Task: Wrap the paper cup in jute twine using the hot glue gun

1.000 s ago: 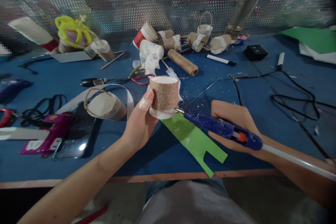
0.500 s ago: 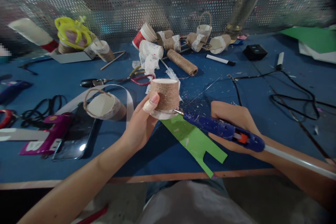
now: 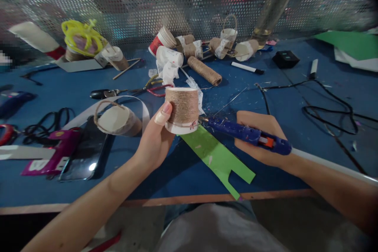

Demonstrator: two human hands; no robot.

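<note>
Jute twine covers most of a paper cup (image 3: 183,106), leaving a white band showing near its lower rim. My left hand (image 3: 158,136) is closed around the cup's left side, thumb in front. In my right hand (image 3: 261,132) is a blue glue gun (image 3: 236,129) with an orange part and a long white glue stick out of its back. Its metal tip is close to the cup's lower right side; whether it touches I cannot tell. Below them lies a green paper strip (image 3: 212,153) with a notched end.
A twine-handled cup (image 3: 118,120), phone (image 3: 84,149) and purple packet (image 3: 54,151) lie at left. Red-handled scissors (image 3: 159,89), a twine roll (image 3: 204,71) and several wrapped cups are behind. A black cable (image 3: 327,120) loops at right; perforated metal (image 3: 141,4) borders the back.
The cup has tilted and shifted slightly left, showing more of its white band. The glue gun has swung to a flatter angle, its tip a little higher and to the right.
</note>
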